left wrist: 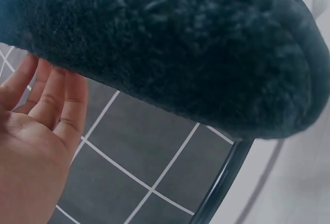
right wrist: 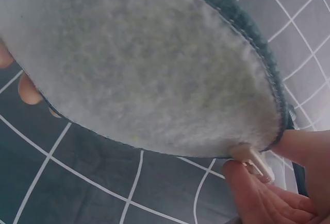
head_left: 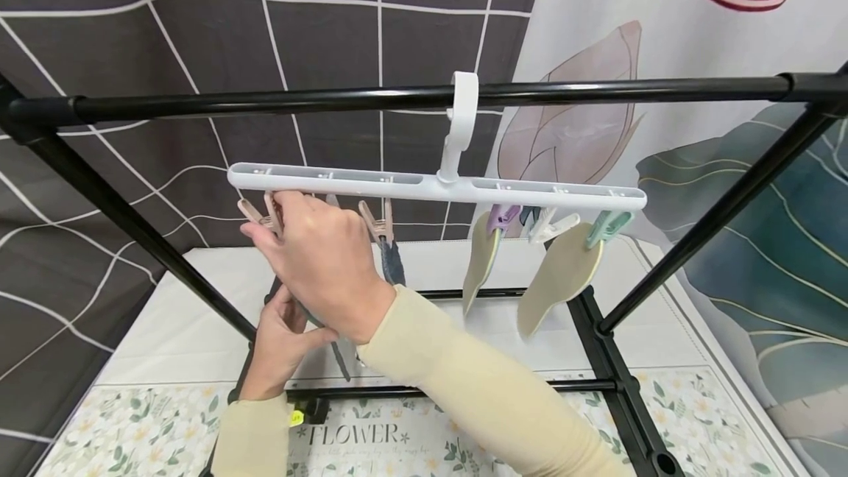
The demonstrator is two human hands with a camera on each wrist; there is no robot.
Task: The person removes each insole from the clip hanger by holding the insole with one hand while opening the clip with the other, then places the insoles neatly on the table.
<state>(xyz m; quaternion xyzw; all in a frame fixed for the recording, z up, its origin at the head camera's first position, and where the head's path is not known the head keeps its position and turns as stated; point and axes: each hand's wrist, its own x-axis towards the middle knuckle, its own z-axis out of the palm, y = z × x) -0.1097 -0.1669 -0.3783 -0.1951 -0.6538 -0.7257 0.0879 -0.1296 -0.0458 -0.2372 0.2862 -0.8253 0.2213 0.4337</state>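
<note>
A white clip hanger [head_left: 371, 184] hooks over a black rail. At its left end my right hand [head_left: 334, 263] pinches a pale pink clip [right wrist: 252, 162], whose jaws overlap the tip of an insole. That insole has a fuzzy white face [right wrist: 149, 74] with blue stitched trim in the right wrist view, and a dark fuzzy face [left wrist: 170, 54] in the left wrist view. Below, my left hand [head_left: 281, 348] holds the insole by its edge, fingertips [right wrist: 30, 91] showing past its side. In the head view my right hand and forearm hide most of the insole.
Two beige insoles [head_left: 559, 278] hang at the right from purple and green clips [head_left: 608, 227], with a white clip [head_left: 553, 225] between them. Another pink clip [head_left: 379, 223] holds a dark grey piece [head_left: 392, 262]. The black rack frame [head_left: 636, 418] stands on a floral-patterned table cover [head_left: 152, 418].
</note>
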